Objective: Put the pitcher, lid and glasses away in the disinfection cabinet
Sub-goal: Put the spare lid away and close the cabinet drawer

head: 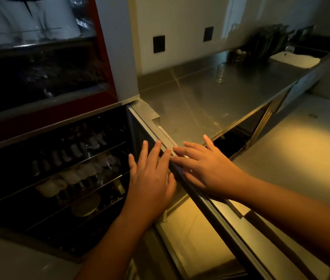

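Head view showed left hand (pixel 152 182) and right hand (pixel 206 168), fingers released, flat on the open metal-framed cabinet door (pixel 190 235); the clear glass (pixel 220 74) on the steel counter (pixel 200 98) likely came next.

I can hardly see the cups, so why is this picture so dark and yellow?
Head view: the cups inside the cabinet sit in deep shadow; warm yellow light hits the door by the left hand and right hand; the far counter is blurred.
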`<state>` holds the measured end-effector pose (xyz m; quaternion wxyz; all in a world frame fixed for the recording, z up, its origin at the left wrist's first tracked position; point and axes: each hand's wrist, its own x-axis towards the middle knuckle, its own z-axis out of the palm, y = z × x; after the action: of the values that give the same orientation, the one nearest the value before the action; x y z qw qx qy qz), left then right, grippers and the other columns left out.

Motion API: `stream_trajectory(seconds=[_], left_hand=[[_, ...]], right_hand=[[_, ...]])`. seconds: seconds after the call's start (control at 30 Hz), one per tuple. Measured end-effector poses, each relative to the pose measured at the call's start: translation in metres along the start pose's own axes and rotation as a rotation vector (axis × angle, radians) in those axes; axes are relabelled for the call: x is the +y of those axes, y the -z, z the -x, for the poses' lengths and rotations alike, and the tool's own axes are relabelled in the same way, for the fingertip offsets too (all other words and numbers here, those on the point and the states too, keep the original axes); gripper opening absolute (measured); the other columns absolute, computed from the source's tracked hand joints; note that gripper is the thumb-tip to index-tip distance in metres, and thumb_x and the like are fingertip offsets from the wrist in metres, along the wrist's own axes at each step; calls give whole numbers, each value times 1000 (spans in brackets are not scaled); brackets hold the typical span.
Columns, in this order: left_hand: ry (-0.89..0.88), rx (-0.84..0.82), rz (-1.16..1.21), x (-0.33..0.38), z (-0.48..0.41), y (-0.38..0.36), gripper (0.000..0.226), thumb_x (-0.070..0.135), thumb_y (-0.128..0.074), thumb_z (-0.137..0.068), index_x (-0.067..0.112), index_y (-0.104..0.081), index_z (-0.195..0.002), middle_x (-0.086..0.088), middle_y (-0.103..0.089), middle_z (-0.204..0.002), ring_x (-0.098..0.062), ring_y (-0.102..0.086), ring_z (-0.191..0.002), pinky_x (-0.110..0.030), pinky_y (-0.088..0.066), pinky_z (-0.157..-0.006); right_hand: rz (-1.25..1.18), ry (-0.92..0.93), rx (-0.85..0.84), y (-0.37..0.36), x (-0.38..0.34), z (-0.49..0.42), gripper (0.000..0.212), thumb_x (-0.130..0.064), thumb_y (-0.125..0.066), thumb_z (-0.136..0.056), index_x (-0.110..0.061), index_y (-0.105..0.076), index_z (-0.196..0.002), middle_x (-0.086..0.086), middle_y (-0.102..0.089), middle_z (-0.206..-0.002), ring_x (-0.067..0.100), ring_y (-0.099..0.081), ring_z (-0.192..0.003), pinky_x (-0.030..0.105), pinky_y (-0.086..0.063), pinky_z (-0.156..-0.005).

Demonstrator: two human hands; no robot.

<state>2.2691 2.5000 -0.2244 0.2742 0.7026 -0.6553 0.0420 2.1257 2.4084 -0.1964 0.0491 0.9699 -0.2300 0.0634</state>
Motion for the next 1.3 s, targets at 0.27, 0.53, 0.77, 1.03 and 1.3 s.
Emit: stream_trajectory(seconds=[0.27,0.53,0.77,1.03,1.3], left_hand=[[118,-16,-20,16,38,12,57,28,-41,-96,24,-18,-148,1,0,-157,-10,25,-133,-37,21,-104],[132,-22,-75,5,77,40,60,38,-31,-83,14,-47,-135,-12,-35,-148,-27,-12,-137,-55,-3,-103],[138,-24,-190,7,112,52,51,29,-43,-82,10,-53,-128,-17,-46,-139,-37,-31,-132,-59,-14,-97],[218,13,-147,-2,124,72,56,34,-34,-83,9,-53,-129,-16,-46,-140,-31,-22,-132,-59,-10,-97],[260,67,-191,-4,123,76,55,35,-34,-84,11,-51,-131,-15,-44,-142,-33,-26,-136,-57,-9,-101]], right_hand=[[-124,-7,68,-4,-12,0,45,-38,-26,-97,-27,-46,-135,-3,-39,-145,18,-25,-139,44,11,-106],[-82,-93,79,-1,-35,-2,41,-34,-29,-99,-29,-41,-138,-6,-35,-147,16,-20,-140,48,9,-111],[-34,-139,108,0,-61,-2,41,-35,-33,-99,-26,-41,-138,-5,-34,-147,17,-19,-140,54,2,-111],[3,-1,200,-5,-80,-15,35,-24,-47,-87,-12,-64,-115,11,-59,-125,35,-49,-123,64,-14,-102],[-188,8,296,-11,-94,-27,32,-22,-51,-93,-18,-58,-124,3,-52,-136,26,-36,-134,53,1,-108]])
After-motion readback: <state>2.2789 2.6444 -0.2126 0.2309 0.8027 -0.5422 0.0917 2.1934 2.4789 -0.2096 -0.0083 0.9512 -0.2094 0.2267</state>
